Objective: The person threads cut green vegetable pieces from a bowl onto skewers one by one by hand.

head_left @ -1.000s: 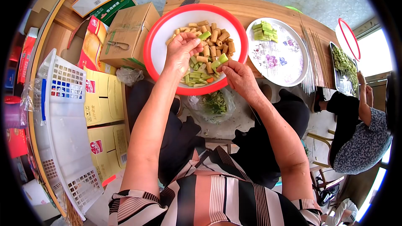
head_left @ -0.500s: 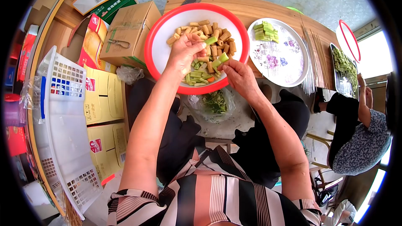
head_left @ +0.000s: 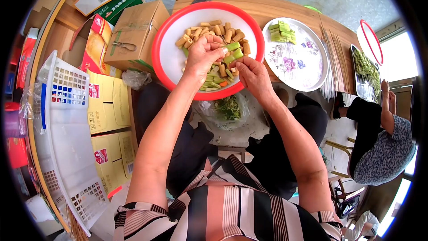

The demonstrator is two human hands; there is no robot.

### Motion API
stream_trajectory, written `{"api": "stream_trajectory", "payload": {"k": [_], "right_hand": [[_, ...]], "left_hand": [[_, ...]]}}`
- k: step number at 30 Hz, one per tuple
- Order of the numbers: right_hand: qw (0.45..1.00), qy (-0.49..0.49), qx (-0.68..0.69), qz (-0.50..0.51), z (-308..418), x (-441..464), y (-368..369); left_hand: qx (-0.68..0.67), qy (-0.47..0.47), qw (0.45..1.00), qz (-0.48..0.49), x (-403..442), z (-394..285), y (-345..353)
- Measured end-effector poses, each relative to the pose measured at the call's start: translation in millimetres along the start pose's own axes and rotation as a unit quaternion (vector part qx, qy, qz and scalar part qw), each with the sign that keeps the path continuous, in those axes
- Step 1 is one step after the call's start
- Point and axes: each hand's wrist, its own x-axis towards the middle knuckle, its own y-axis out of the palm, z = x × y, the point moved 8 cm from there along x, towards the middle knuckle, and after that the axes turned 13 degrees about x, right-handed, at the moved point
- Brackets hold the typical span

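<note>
A white basin with a red rim holds several brown tube-shaped pieces and cut green stalk pieces. Above it, my left hand pinches a green stalk piece between closed fingertips. My right hand is closed on a second green piece, right beside the first. The two pieces are close together; whether a thin skewer joins them is too small to tell. To the right, a white flowered plate carries green stalk pieces on skewers.
Thin skewers lie right of the plate on the wooden table. Further right are a metal tray of greens and a seated person. Cardboard boxes and a white basket stand left. A bag of leaves lies below.
My left hand has moved right, bringing its green piece up to the one in my right hand. My right hand has shifted only slightly.
</note>
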Motion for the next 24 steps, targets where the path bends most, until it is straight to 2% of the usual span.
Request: {"api": "stream_trajectory", "payload": {"k": [5,14,20,23,24], "right_hand": [[1.000,-0.005,0.031,-0.002,6,-1,1],[0.997,0.002,0.082,0.013,5,-2,0],[0.995,0.009,0.103,-0.002,9,-3,-3],[0.997,-0.015,0.079,-0.010,11,-3,-10],[0.997,-0.012,0.081,-0.010,10,-3,-13]], "left_hand": [[-0.003,-0.016,1.000,-0.005,3,2,-3],[0.003,0.012,1.000,0.024,4,4,3],[-0.042,-0.026,0.999,-0.002,16,17,-17],[0.071,-0.031,0.997,-0.023,21,23,-31],[0.073,-0.036,0.996,-0.024,21,26,-33]]}}
